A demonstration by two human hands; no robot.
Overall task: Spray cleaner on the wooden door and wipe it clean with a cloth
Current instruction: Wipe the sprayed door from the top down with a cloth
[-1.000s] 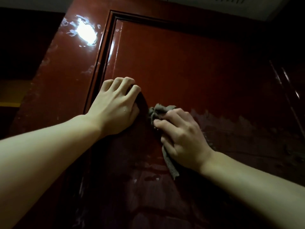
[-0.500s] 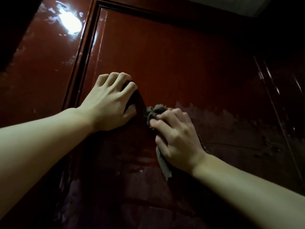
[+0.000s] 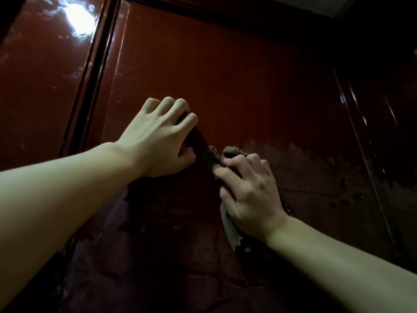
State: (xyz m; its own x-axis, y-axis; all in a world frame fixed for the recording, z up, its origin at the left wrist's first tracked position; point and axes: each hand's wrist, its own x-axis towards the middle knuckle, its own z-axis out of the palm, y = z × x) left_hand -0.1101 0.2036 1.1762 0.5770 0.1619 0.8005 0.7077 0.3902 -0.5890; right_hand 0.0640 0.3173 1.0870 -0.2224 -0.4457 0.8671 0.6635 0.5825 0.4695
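This looks like the inside of a home, seen in dim light. A tall wooden door (image 3: pixel 225 71) with glossy red-brown paint fills most of the view, and it has a dark raised moulding (image 3: pixel 94 71) around a sunken panel. A lamp reflection (image 3: pixel 80 15) shines on the lacquer. At the top right, a small pale piece of ceiling (image 3: pixel 334 3) is visible.

The right hand (image 3: pixel 250 190) has slid the cloth (image 3: pixel 214 155) up against the left hand (image 3: pixel 158 136).
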